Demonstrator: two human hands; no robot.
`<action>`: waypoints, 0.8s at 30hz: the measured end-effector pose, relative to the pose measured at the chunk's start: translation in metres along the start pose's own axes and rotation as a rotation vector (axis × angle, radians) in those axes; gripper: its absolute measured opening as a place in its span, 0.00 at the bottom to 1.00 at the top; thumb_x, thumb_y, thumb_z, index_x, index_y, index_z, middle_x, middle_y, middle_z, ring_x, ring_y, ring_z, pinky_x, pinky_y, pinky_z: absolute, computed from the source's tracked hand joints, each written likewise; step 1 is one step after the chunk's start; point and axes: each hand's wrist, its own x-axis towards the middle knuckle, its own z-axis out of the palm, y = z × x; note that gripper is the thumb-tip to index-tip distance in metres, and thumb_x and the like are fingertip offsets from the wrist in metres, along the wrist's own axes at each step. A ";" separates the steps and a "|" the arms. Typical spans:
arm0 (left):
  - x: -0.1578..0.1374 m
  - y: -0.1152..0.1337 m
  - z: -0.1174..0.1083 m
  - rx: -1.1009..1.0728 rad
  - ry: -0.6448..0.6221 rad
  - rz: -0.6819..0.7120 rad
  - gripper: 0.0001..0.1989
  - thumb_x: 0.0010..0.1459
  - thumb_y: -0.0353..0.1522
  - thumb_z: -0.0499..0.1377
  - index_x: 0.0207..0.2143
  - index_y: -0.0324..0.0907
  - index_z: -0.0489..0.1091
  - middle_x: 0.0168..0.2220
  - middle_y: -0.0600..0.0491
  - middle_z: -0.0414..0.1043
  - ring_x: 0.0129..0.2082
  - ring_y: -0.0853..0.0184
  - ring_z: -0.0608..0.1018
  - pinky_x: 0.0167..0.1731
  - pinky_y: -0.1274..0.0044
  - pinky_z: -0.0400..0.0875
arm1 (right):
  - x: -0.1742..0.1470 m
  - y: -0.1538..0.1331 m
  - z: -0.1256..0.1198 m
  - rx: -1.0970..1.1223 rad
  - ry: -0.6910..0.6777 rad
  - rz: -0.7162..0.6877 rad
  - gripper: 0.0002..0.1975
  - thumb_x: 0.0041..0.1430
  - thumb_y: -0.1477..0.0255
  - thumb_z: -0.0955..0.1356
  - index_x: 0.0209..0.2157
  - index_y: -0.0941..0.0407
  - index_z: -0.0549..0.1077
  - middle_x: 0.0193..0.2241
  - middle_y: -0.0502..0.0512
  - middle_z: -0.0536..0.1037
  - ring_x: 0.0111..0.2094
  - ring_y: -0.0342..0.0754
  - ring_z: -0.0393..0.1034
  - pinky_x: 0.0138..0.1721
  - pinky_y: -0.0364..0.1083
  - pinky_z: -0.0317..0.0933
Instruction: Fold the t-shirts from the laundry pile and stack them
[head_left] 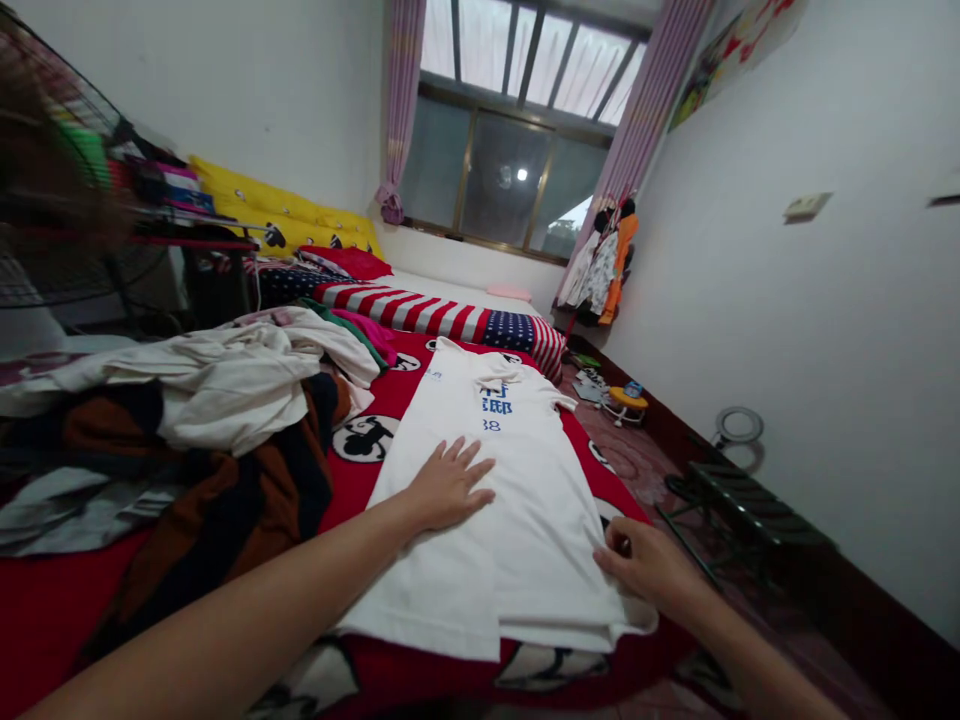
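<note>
A white T-shirt (525, 540) with blue printed characters lies spread over a red patterned bed cover (352, 500), its collar end away from me. One side of it is folded inward, and the fold cuts across the print. My left hand (452, 484) rests flat on the middle of the shirt with the fingers spread. At the shirt's right edge, my right hand (651, 562) has its thumb and fingers curled together on the fabric near the lower corner.
A heap of clothes (247, 380) lies at the left on the bed. Behind stands another bed with a striped, starred cover (442, 318). A fan (52, 190) is at far left. On the floor at right are a dark bench (757, 515) and a small yellow stool (626, 400).
</note>
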 end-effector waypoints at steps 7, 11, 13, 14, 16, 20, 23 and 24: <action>0.002 0.001 -0.001 -0.144 0.102 -0.047 0.30 0.62 0.43 0.51 0.63 0.42 0.54 0.64 0.42 0.55 0.65 0.55 0.56 0.62 0.58 0.48 | 0.027 -0.058 -0.031 0.586 0.096 0.072 0.12 0.45 0.64 0.67 0.32 0.57 0.69 0.22 0.49 0.71 0.20 0.43 0.63 0.20 0.41 0.52; 0.001 0.000 -0.001 -0.331 0.257 0.013 0.33 0.57 0.31 0.55 0.64 0.41 0.50 0.64 0.44 0.55 0.63 0.62 0.59 0.62 0.65 0.54 | 0.031 -0.116 -0.019 0.846 -0.019 -0.126 0.18 0.44 0.67 0.68 0.39 0.58 0.71 0.32 0.53 0.75 0.29 0.45 0.68 0.28 0.42 0.61; -0.001 -0.003 -0.003 -0.385 0.323 0.047 0.36 0.54 0.26 0.54 0.65 0.42 0.48 0.65 0.45 0.53 0.64 0.63 0.57 0.62 0.67 0.55 | 0.028 -0.138 0.002 0.851 -0.107 -0.235 0.19 0.45 0.71 0.67 0.43 0.58 0.71 0.33 0.52 0.75 0.30 0.44 0.68 0.30 0.42 0.61; -0.001 -0.004 -0.006 -0.388 0.328 0.055 0.38 0.53 0.24 0.54 0.66 0.42 0.47 0.65 0.45 0.51 0.64 0.63 0.56 0.62 0.68 0.55 | 0.027 -0.146 0.013 0.825 -0.157 -0.278 0.20 0.45 0.74 0.67 0.44 0.57 0.71 0.32 0.51 0.74 0.29 0.43 0.68 0.29 0.41 0.60; 0.001 -0.006 -0.014 -0.345 0.253 0.081 0.41 0.50 0.22 0.56 0.66 0.45 0.47 0.66 0.45 0.48 0.65 0.60 0.56 0.61 0.68 0.57 | 0.027 -0.154 0.031 0.768 -0.273 -0.352 0.23 0.44 0.77 0.67 0.46 0.57 0.70 0.28 0.48 0.72 0.26 0.41 0.65 0.25 0.39 0.57; 0.024 -0.010 -0.036 -0.139 -0.069 0.246 0.29 0.51 0.29 0.60 0.58 0.48 0.65 0.58 0.46 0.63 0.53 0.55 0.71 0.49 0.70 0.68 | 0.052 -0.144 0.033 0.785 -0.504 -0.334 0.18 0.49 0.67 0.70 0.42 0.58 0.70 0.19 0.43 0.67 0.18 0.38 0.61 0.20 0.38 0.55; 0.050 -0.013 -0.046 0.016 -0.128 0.295 0.17 0.54 0.30 0.57 0.46 0.49 0.75 0.43 0.48 0.73 0.42 0.59 0.76 0.40 0.73 0.70 | 0.094 -0.119 0.016 0.716 -0.439 -0.194 0.17 0.52 0.59 0.68 0.29 0.60 0.72 0.19 0.48 0.71 0.17 0.38 0.65 0.18 0.38 0.57; 0.057 -0.013 -0.046 0.026 -0.121 0.291 0.16 0.54 0.30 0.57 0.44 0.49 0.76 0.40 0.49 0.74 0.40 0.60 0.76 0.39 0.74 0.70 | 0.111 -0.107 0.011 0.671 -0.349 -0.128 0.16 0.51 0.60 0.69 0.26 0.60 0.72 0.19 0.49 0.72 0.18 0.39 0.65 0.18 0.37 0.57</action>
